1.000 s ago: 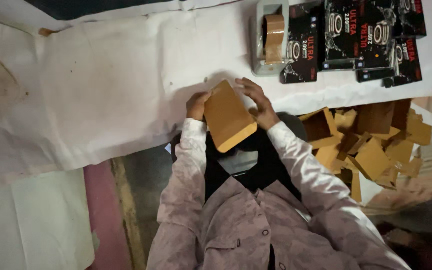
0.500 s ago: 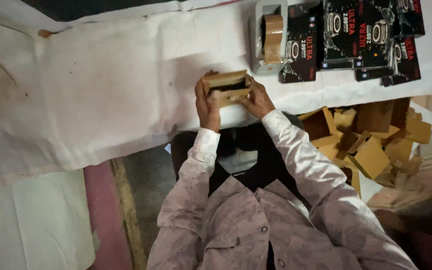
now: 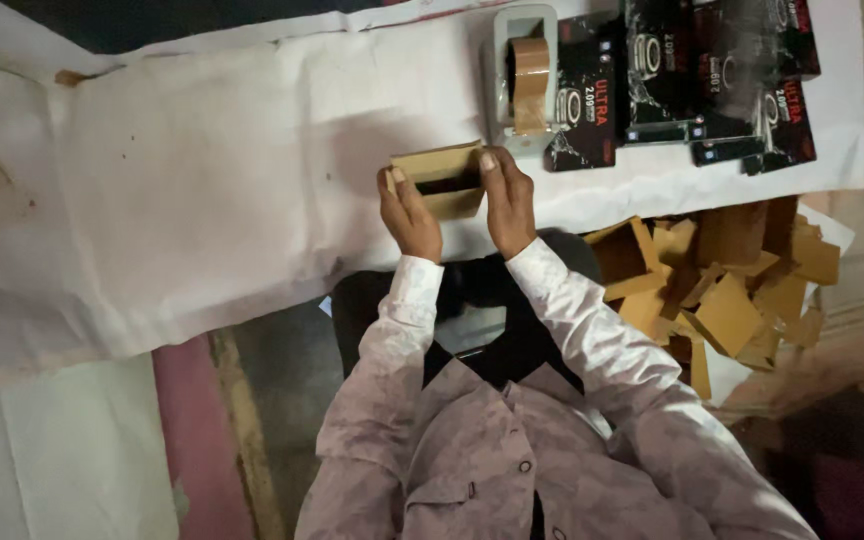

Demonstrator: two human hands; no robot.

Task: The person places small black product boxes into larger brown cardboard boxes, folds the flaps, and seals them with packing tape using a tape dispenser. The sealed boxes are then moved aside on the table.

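grip: left hand and right hand clasp small brown carton, one per side
carton: over white-papered table, near edge
12–2 o'clock: tape dispenser, black boxes
3 o'clock: flat carton pile
floor: dark, 7 o'clock
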